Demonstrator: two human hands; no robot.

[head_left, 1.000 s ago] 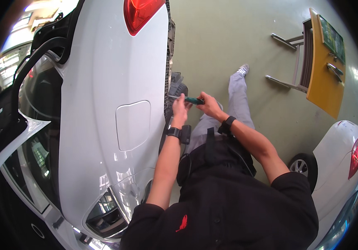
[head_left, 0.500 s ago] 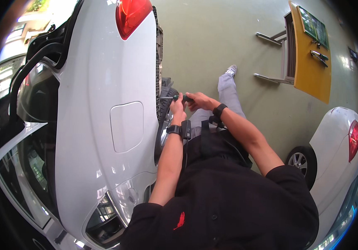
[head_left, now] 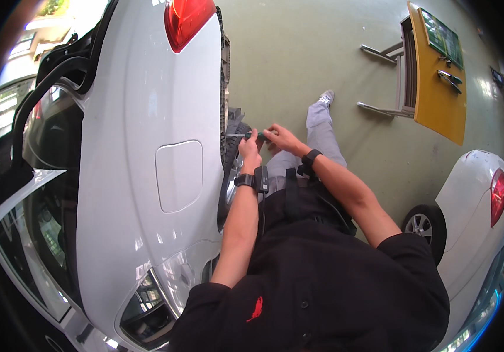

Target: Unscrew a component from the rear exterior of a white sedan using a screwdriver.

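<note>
Both my hands are closed on a screwdriver [head_left: 236, 135] with a dark green handle, held sideways beside the white car [head_left: 117, 129]. Its metal shaft points left to the dark plastic strip [head_left: 224, 94] along the car's edge, above the tyre; whether the tip touches a screw is too small to tell. My left hand [head_left: 250, 150] wraps the handle near the shaft. At the handle's right end are the fingers of my right hand [head_left: 283, 139]. Part of the handle is hidden behind my fingers.
A red tail light [head_left: 188, 22] and a square fuel flap [head_left: 180, 176] sit on the car's side. A table with a yellow top [head_left: 433, 105] stands at the far right, with tools and a green mat on it. Another white car [head_left: 469, 205] is at the right.
My right hand has shifted slightly up and its fingers have changed position on the handle's end. My left hand has hardly moved and still holds the screwdriver.
</note>
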